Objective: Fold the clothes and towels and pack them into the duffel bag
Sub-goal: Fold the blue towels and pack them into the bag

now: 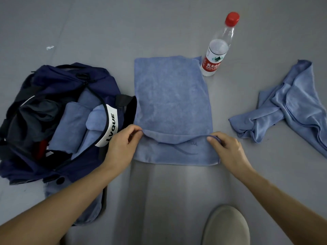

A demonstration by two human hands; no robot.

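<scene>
Duffel bag [58, 121] strap reads "LVQUE"; bottle [218, 48] label "NONGFU".

One duffel bag [70, 73], two loose blue towels, flat towel [169, 96] centre, crumpled towel [292, 106] at three o'clock, one water bottle [216, 52], one shoe [226, 225], two hands, left hand [122, 144] and right hand [228, 149]

Indoors on a bare, smooth grey floor [159, 23], with a shoe [226, 225] at the lower right; which room cannot be told.
</scene>
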